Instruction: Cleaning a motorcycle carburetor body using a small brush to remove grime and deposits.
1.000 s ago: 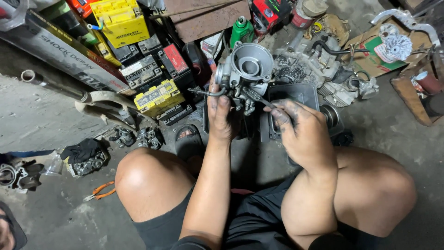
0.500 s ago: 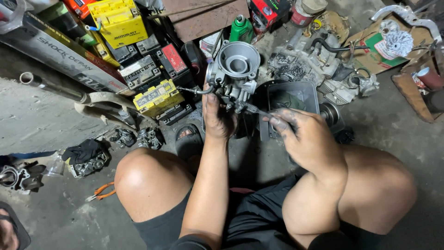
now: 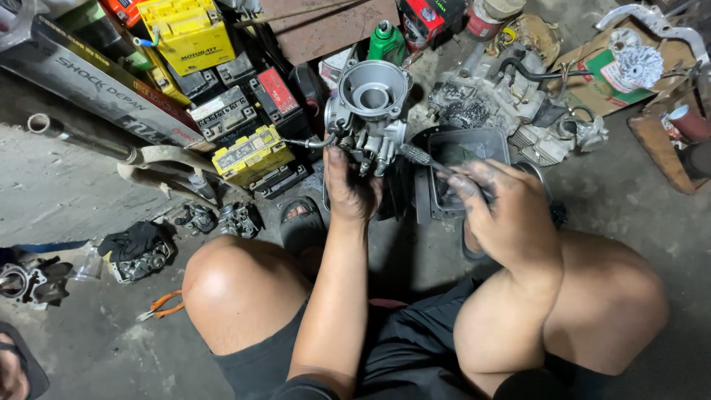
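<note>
My left hand [image 3: 349, 187], black with grease, grips the underside of a grey metal carburettor [image 3: 368, 104] and holds it up with its round bore facing the camera. My right hand [image 3: 502, 209] is closed on the handle of a screwdriver [image 3: 422, 157], whose shaft runs up-left into the carburettor's lower right side. Both hands are in front of my bare knees; I squat over a concrete floor.
A dark plastic tray [image 3: 466, 152] lies under the right hand. Yellow and black batteries [image 3: 250, 154] are stacked at the left, with engine parts [image 3: 481, 100] at the upper right. Orange-handled pliers [image 3: 161, 305] and small metal parts [image 3: 141, 252] lie by my left knee. A green bottle [image 3: 386, 41] stands behind.
The carburettor has been turned and lifted slightly in my left hand. My right hand has shifted its hold and now sets the screwdriver against the carburettor's side.
</note>
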